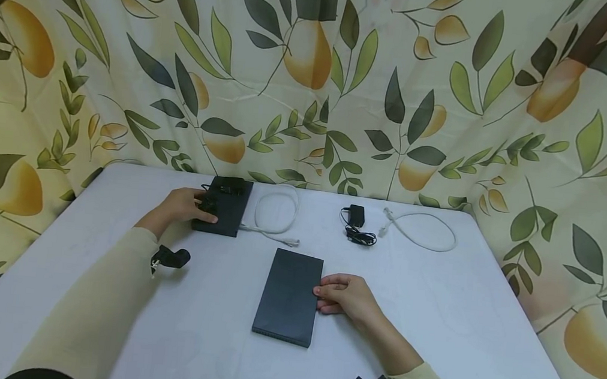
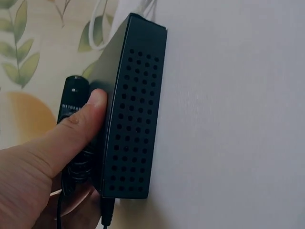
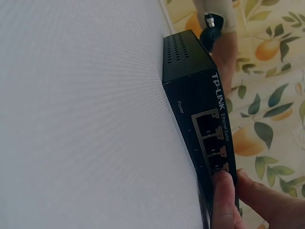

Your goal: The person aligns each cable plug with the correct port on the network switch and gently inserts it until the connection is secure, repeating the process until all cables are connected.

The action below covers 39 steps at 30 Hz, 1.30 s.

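My left hand (image 1: 183, 205) is at the far left over a flat black box (image 1: 225, 222) whose perforated side faces the left wrist view. A black power adapter (image 2: 74, 93) with coiled cable (image 2: 81, 164) lies on the box. The thumb crosses in front of the coil, its tip at the box top; the other fingers curl behind, partly hidden. Near the table's middle lies a dark TP-LINK Ethernet switch (image 1: 290, 296). My right hand (image 1: 348, 299) pinches its right side, a finger at the row of ports (image 3: 209, 133) and the thumb at the top edge.
A looped white network cable (image 1: 296, 207) lies right of the black box. Farther right are a second black adapter with bundled cord (image 1: 359, 235) and another white cable (image 1: 441, 250). Patterned curtains (image 1: 310, 112) stand behind the white table (image 1: 431, 345).
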Each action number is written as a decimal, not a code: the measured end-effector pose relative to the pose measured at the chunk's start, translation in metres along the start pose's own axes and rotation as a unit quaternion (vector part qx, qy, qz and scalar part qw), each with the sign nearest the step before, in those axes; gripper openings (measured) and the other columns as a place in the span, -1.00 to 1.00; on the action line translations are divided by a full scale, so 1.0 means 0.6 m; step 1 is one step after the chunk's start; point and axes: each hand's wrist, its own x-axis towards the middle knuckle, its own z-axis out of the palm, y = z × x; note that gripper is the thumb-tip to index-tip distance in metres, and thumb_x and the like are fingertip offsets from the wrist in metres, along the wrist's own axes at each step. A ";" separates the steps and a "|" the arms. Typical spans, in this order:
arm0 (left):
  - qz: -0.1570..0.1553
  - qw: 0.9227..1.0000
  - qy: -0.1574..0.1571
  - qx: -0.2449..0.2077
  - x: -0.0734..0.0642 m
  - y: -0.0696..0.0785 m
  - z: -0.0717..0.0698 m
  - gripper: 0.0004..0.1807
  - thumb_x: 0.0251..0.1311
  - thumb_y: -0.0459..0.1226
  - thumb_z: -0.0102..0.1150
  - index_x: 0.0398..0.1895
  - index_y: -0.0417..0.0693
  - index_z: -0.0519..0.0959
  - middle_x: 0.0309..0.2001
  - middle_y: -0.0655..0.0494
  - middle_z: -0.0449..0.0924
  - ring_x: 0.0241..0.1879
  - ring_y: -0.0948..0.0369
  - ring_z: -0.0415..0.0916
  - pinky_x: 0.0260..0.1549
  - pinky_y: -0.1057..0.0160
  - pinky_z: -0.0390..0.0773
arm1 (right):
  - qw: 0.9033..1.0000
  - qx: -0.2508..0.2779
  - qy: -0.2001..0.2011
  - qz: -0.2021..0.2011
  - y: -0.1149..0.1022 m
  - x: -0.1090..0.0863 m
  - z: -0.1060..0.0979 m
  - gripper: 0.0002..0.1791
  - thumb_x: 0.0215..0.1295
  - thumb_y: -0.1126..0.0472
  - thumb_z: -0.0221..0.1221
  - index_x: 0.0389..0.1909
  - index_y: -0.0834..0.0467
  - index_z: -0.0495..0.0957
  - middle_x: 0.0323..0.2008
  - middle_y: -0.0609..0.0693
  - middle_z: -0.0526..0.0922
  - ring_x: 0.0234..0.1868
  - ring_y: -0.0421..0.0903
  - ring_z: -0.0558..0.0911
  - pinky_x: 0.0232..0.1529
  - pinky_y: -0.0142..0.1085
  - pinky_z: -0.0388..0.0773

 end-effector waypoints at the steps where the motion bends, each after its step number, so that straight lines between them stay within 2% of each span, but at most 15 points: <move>1: 0.001 1.000 0.000 0.001 -0.001 -0.005 -0.002 0.07 0.04 0.07 0.43 0.46 -0.34 0.15 0.30 -0.40 0.35 0.32 -0.26 0.26 0.30 -0.18 0.34 | 1.000 0.000 0.000 0.001 0.000 0.000 0.000 -0.63 0.24 0.33 0.31 -0.01 0.45 0.51 -0.39 -0.02 0.74 -0.51 -0.18 0.69 -0.43 -0.35 0.71; 10: -0.014 1.000 -0.007 -0.001 -0.012 -0.047 -0.020 0.11 0.04 0.13 0.41 0.48 -0.31 0.11 0.35 -0.41 0.27 0.34 -0.29 0.21 0.31 -0.22 0.30 | 1.000 0.002 0.011 0.013 0.004 0.004 -0.001 -0.67 0.22 0.34 0.31 -0.05 0.42 0.53 -0.38 0.01 0.75 -0.50 -0.17 0.70 -0.42 -0.36 0.71; 18: -0.034 0.999 -0.012 -0.014 -0.027 -0.070 -0.037 0.15 0.02 0.14 0.42 0.50 -0.31 0.06 0.38 -0.45 0.18 0.36 -0.33 0.12 0.32 -0.29 0.24 | 1.000 -0.001 0.014 0.012 0.001 0.003 -0.001 -0.67 0.23 0.34 0.31 -0.04 0.42 0.53 -0.38 0.02 0.75 -0.50 -0.17 0.70 -0.42 -0.36 0.71; 26: -0.026 0.999 -0.022 -0.014 -0.032 -0.099 -0.049 0.19 0.00 0.18 0.41 0.49 -0.34 0.04 0.42 -0.43 0.12 0.38 -0.34 0.07 0.33 -0.31 0.19 | 1.000 -0.005 0.010 0.008 0.003 0.002 -0.001 -0.67 0.23 0.33 0.31 -0.04 0.42 0.53 -0.37 0.02 0.75 -0.50 -0.17 0.70 -0.42 -0.35 0.71; 39: -0.014 1.000 -0.019 -0.005 -0.038 -0.101 -0.056 0.20 0.00 0.18 0.41 0.48 -0.37 0.05 0.41 -0.43 0.13 0.37 -0.35 0.10 0.32 -0.31 0.22 | 1.000 -0.003 0.016 0.014 0.006 0.006 0.000 -0.66 0.19 0.32 0.35 -0.07 0.40 0.55 -0.41 0.02 0.75 -0.51 -0.18 0.70 -0.43 -0.35 0.71</move>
